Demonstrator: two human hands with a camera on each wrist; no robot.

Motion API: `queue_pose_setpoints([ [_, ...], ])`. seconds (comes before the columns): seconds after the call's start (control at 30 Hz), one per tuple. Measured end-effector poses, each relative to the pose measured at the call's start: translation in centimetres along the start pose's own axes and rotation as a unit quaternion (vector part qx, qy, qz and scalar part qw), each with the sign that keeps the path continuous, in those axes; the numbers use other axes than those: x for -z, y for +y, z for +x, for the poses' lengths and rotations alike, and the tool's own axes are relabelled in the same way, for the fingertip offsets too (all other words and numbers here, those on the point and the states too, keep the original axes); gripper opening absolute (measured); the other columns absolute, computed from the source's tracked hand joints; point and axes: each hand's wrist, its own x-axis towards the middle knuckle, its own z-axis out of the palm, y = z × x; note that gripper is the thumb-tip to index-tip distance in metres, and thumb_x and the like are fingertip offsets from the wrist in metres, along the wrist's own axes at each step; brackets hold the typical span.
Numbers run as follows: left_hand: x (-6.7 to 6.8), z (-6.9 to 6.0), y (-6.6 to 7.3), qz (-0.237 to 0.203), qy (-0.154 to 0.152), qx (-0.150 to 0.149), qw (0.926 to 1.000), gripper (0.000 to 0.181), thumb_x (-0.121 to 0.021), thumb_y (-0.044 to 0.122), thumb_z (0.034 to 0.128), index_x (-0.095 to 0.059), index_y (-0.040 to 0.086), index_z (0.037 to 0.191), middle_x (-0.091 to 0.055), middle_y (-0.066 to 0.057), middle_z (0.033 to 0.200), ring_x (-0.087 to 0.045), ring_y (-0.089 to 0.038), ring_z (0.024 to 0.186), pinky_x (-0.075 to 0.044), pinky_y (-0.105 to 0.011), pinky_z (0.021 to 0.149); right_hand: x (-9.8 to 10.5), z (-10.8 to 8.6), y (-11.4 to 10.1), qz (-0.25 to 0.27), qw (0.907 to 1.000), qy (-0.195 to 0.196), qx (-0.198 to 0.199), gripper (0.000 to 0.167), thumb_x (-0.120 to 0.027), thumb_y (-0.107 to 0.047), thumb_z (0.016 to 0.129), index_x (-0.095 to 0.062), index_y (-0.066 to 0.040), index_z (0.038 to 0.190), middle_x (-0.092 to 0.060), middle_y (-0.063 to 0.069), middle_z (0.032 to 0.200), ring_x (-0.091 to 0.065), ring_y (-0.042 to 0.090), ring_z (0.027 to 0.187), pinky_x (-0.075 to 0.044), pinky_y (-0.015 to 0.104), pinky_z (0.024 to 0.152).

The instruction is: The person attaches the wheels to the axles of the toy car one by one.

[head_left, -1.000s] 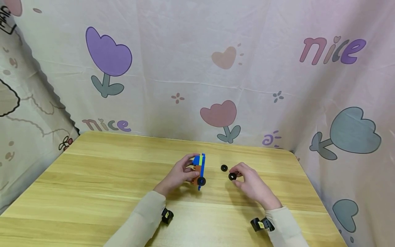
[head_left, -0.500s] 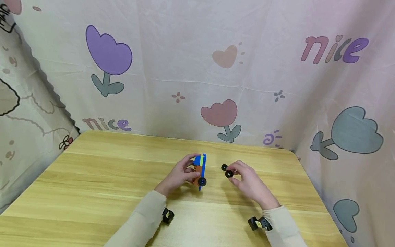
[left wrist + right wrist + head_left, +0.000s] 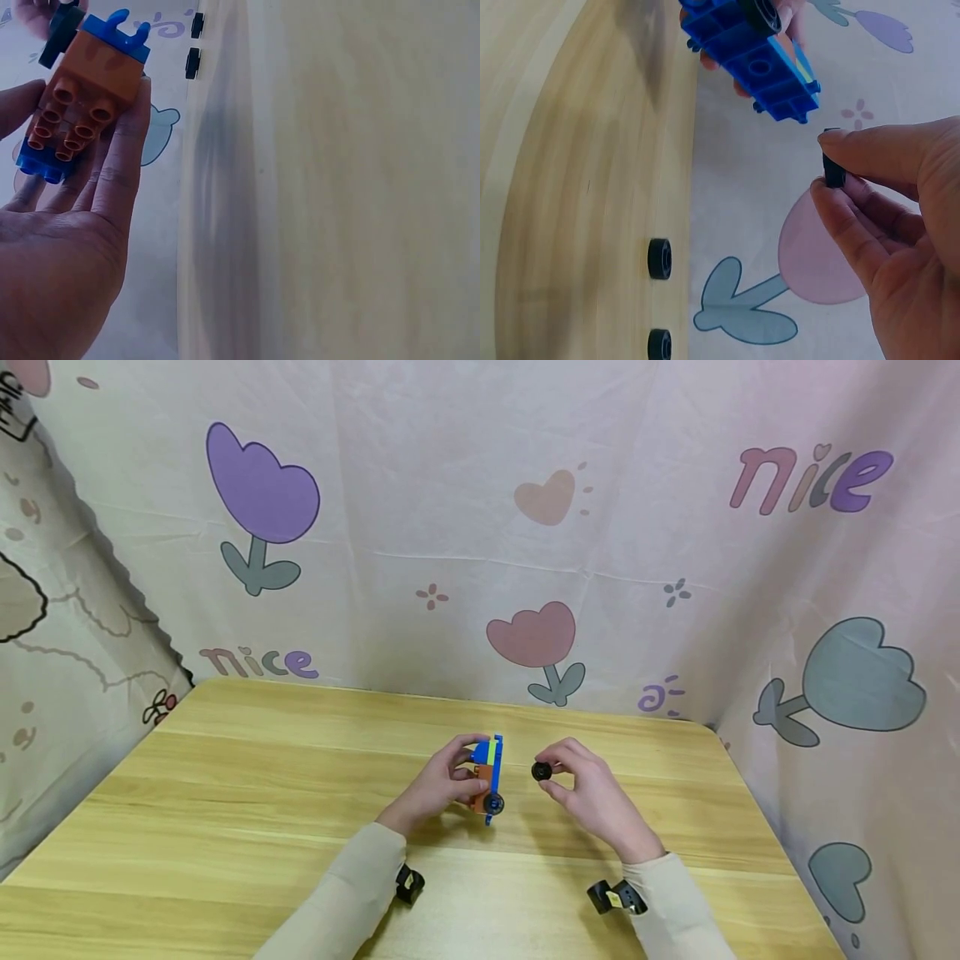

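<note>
**Blue-and-orange toy car point(image 3: 496, 768) and black wheel point(image 3: 542, 771), held near each other**

Nearest are the pale left sleeve point(image 3: 337, 893) and right sleeve point(image 3: 678, 906), a black wrist camera point(image 3: 408, 885) showing beside the left one and another point(image 3: 617, 897) beside the right. Past them, the left hand point(image 3: 435, 787) grips the toy car over the middle of the table point(image 3: 225, 827), thumb and fingers covering part of the bricks. A mounted wheel point(image 3: 493, 804) sits at its near end, and its blue underside faces the right hand point(image 3: 596, 802). That hand pinches the black wheel between thumb and fingers, apart from the toy car.

Two more wheels stand on edge on the table, an upper loose wheel point(image 3: 659, 259) and a lower loose wheel point(image 3: 660, 345) in the right wrist view; the head view does not show them, with the right hand and its wheel in front. Beyond the table's far edge hangs a pale cloth point(image 3: 420, 460) printed with tulips, hearts and "nice".
</note>
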Motion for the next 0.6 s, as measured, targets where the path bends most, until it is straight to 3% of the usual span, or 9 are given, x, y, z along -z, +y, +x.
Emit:
queue_pose_setpoints([
  [0.2, -0.1, 0.0, 0.0, 0.005, -0.001, 0.003, 1.0000, 0.061, -0.066, 0.001, 0.0919, -0.039, 0.015, 0.145, -0.053, -0.021, 0.130, -0.063, -0.032, 0.100, -0.057, -0.044, 0.077, -0.4, 0.5, -0.7, 0.004, 0.9998, 0.006, 0.019, 0.032, -0.078, 0.002, 0.081, -0.069, -0.009, 0.109, -0.061, -0.005, 0.106, -0.062, 0.011, 0.092, -0.053, 0.036, 0.082],
  [0.37, -0.1, 0.1, 0.0, 0.007, -0.007, 0.000, 0.9999, 0.061, -0.064, -0.003, 0.0918, -0.038, 0.013, 0.145, -0.052, -0.021, 0.130, -0.063, -0.033, 0.101, -0.057, -0.045, 0.076, -0.9, 0.9, -1.0, 0.015, 0.9992, 0.007, 0.035, 0.033, -0.078, 0.002, 0.081, -0.069, -0.009, 0.111, -0.062, -0.004, 0.108, -0.061, 0.013, 0.093, -0.054, 0.040, 0.083],
  [0.6, -0.1, 0.2, -0.2, 0.016, -0.018, 0.006, 0.9997, 0.061, -0.068, 0.000, 0.0906, -0.040, 0.014, 0.143, -0.054, -0.020, 0.126, -0.062, -0.035, 0.105, -0.056, -0.047, 0.078, -1.5, 1.3, -1.4, 0.032, 0.9991, 0.007, 0.028, 0.030, -0.077, 0.000, 0.083, -0.068, -0.007, 0.111, -0.060, -0.005, 0.107, -0.063, 0.014, 0.090, -0.055, 0.038, 0.081],
])
